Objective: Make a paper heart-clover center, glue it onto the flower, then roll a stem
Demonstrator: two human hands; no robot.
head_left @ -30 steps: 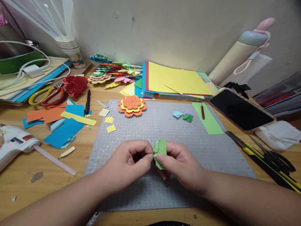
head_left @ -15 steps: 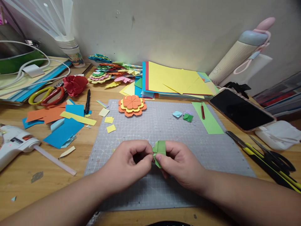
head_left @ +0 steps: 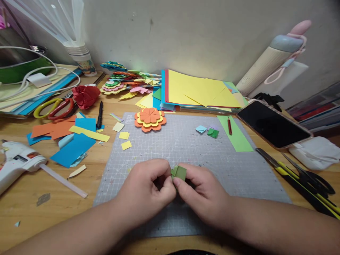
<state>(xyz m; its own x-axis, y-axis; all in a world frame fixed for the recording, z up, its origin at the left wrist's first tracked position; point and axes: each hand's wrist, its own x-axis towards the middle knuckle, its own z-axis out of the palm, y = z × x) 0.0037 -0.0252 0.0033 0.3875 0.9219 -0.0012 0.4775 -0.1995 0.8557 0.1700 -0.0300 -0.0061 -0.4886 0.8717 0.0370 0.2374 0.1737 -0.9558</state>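
Nearest to the viewer, the left hand (head_left: pixel 147 187) and the right hand (head_left: pixel 203 186) are meeting above the cutting mat (head_left: pixel 159 223). Between them they are holding a small folded green paper (head_left: pixel 181 173). The right thumb and fingers are pinching its lower part, with the thumb lying in front. The left fingers seem to be pinching its left edge, but their tips are partly hiding there, so I cannot tell exactly how much they are gripping. If both hands are pulling unevenly, the paper could be tearing along a fold; if they are pressing too hard, the small folds could be getting crushed or crooked.

On the tabletop (head_left: pixel 61 219), the glue gun (head_left: pixel 21 159) is lying at the left, with its glue stick (head_left: pixel 63 180) pointing toward the left arm; an elbow moving outward could be knocking it. At the right, the scissors (head_left: pixel 309 177) are resting near the right arm, so a careless sweep could be pushing them.

Farther away, small folded pieces (head_left: pixel 213 133) and a paper flower (head_left: pixel 150 116) are sitting loose on the mat; a brushing sleeve or wind could be shifting them. Behind, a paper stack (head_left: pixel 202 85) is lying near the wall.
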